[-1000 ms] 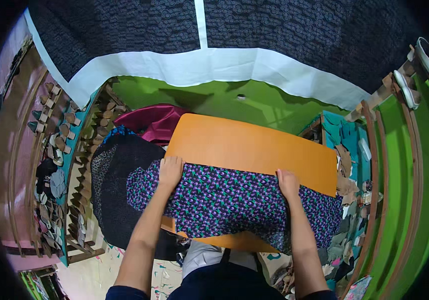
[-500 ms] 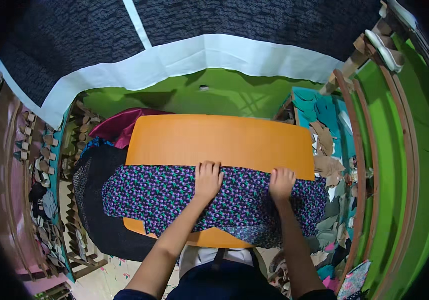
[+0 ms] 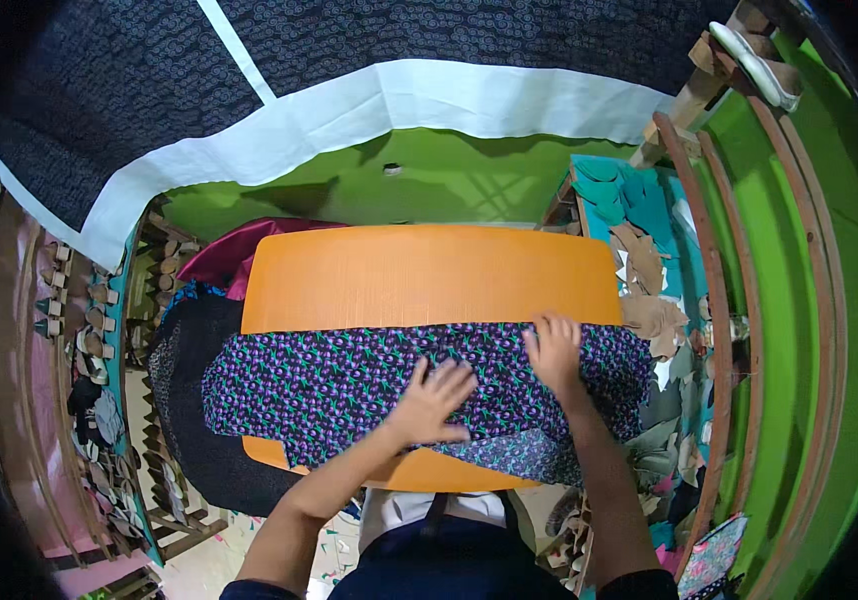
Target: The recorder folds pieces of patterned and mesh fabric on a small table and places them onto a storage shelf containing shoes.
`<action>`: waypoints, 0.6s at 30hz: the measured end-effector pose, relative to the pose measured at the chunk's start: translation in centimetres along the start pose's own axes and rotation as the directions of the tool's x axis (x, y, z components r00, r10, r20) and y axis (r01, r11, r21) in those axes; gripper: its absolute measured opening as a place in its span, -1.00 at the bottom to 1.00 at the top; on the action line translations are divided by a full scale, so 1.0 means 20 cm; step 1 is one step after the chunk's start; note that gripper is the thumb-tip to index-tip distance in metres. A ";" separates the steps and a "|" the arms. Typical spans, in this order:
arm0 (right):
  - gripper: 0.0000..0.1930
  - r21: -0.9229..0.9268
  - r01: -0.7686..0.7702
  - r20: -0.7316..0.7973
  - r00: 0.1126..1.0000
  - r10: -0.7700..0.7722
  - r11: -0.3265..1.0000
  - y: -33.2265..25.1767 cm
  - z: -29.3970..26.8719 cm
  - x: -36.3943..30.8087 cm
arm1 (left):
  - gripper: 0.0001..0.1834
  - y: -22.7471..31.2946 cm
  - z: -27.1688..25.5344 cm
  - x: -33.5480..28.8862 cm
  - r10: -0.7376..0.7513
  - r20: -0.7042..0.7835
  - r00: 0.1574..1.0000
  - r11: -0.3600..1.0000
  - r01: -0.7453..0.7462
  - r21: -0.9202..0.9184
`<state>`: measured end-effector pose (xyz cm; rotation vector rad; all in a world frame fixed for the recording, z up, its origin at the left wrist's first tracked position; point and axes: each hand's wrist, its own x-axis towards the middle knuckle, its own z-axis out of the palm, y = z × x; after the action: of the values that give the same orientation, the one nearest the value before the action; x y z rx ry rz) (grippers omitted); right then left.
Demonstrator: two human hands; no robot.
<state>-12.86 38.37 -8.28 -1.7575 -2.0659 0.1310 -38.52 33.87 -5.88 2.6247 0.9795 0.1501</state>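
Note:
A dark floral fabric (image 3: 339,375) with purple and green print lies spread across an orange table (image 3: 429,275). Its near edge is partly folded over, showing a paler underside (image 3: 524,455), and its right end hangs past the table. My left hand (image 3: 434,405) is over the middle of the fabric, fingers spread, slightly blurred; whether it touches the cloth I cannot tell. At the fabric's far edge, right of centre, my right hand (image 3: 555,352) lies with its fingers stretched out. Neither hand grips anything.
Black cloth (image 3: 214,470) and maroon cloth (image 3: 234,250) sit left of the table. Shoe racks (image 3: 99,330) stand farther left. Fabric scraps (image 3: 654,320) cover a teal surface at the right, beside wooden rails (image 3: 709,350). A dark curtain with a white border (image 3: 429,95) hangs ahead.
My left hand has come off the fabric's far edge and moved nearer to me, fingers spreading. My right hand has shifted slightly left and away from me. The view has shifted a little.

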 end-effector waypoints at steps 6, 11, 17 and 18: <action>-0.55 0.025 0.039 0.236 0.971 -0.044 0.999 -0.16 -0.02 -0.30 | -0.40 0.07 0.16 -0.26 0.041 0.176 0.983 0.982 -0.072 0.176; -0.57 -0.076 0.078 0.242 0.969 -0.057 0.994 0.07 -0.05 -0.26 | -0.48 0.04 0.03 -0.29 0.156 0.154 0.976 0.967 -0.119 -0.225; -0.52 -0.208 -0.147 0.134 0.975 0.177 0.967 -0.28 0.12 -0.15 | -0.48 0.06 -0.03 -0.16 -0.100 -0.072 0.992 0.987 0.090 -0.132; -0.52 -0.127 -0.090 0.244 0.962 0.119 0.988 -0.40 0.11 -0.12 | -0.46 0.04 -0.01 -0.10 -0.205 -0.158 0.966 0.977 0.194 -0.084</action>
<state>-20.80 34.88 -8.29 -2.0120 -2.1925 0.2849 -39.64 32.03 -5.35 2.4647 1.2646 0.3513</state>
